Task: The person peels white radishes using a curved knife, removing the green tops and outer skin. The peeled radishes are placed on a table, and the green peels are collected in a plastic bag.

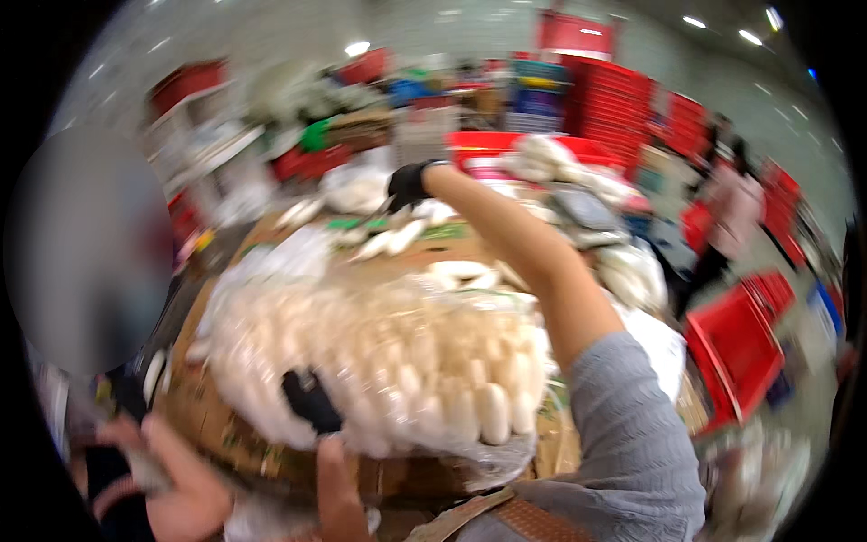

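A large clear plastic bag [433, 370] packed with several long, pale vegetables, which look like mushrooms, lies on a brown cardboard-covered surface [190, 397]. My left hand [310, 402], in a black glove, touches the bag's near left part; its fingers are blurred. My right hand [411, 185], also black-gloved, reaches across the bag toward the far side, above loose white pieces [400, 239]. What it holds, if anything, is unclear in the blur. More pale bagged bundles [632, 275] are piled at the right, beside my forearm.
A co-worker's arms [185, 492] are at the lower left. A person in pink [727, 212] is at the right near a red plastic crate or chair [731, 352]. Behind the work surface are a red tub [483, 144], stacked red crates [605, 117] and stacked coloured containers [537, 95].
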`<state>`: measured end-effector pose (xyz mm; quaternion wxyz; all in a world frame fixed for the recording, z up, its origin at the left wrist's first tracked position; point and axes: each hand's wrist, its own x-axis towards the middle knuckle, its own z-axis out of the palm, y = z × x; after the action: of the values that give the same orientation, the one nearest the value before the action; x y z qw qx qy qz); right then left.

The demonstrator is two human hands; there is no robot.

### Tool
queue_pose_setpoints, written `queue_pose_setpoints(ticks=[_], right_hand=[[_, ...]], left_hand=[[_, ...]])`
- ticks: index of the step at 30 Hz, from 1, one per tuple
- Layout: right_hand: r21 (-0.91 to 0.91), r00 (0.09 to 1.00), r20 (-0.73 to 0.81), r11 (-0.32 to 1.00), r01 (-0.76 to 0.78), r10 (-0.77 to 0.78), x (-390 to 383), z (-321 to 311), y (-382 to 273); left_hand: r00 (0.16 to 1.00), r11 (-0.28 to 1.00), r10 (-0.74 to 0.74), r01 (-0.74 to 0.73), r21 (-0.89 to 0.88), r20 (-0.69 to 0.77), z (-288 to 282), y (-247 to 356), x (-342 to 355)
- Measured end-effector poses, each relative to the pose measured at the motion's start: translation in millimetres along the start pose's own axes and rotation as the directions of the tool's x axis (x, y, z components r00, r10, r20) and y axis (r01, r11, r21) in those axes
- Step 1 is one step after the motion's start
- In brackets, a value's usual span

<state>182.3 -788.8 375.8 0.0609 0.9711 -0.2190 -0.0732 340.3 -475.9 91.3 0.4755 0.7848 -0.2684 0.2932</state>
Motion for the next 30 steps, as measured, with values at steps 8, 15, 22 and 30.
queue_pose_setpoints(ticks=[8,15,22,30], right_hand=[[0.025,0.867,0.053,0.868,-0.497,0.495,-295.5,71.9,125.9],[0.125,0.501,0.482,0.510,-0.851,0.719,-533.1,193.1,139.2],[0.483,0.682,0.361,0.498,-0.720,0.636,-497.4,198.9,44.2],[0.342,0.895,-0.323,0.920,-0.192,0.307,-401.3,168.0,-36.0]], left_hand=[[0.982,0.984,0.160,-0.167,-0.063,-0.103,-38.7,39.9,16.3],[0.815,0.930,0.337,-0.367,-0.031,0.471,-22.0,131.5,-4.6],[0.424,0.764,0.527,-0.616,-0.191,0.737,-29.1,205.8,-69.4],[0.146,0.589,0.800,-0.371,-0.718,0.581,-109.8,245.4,-149.3]])
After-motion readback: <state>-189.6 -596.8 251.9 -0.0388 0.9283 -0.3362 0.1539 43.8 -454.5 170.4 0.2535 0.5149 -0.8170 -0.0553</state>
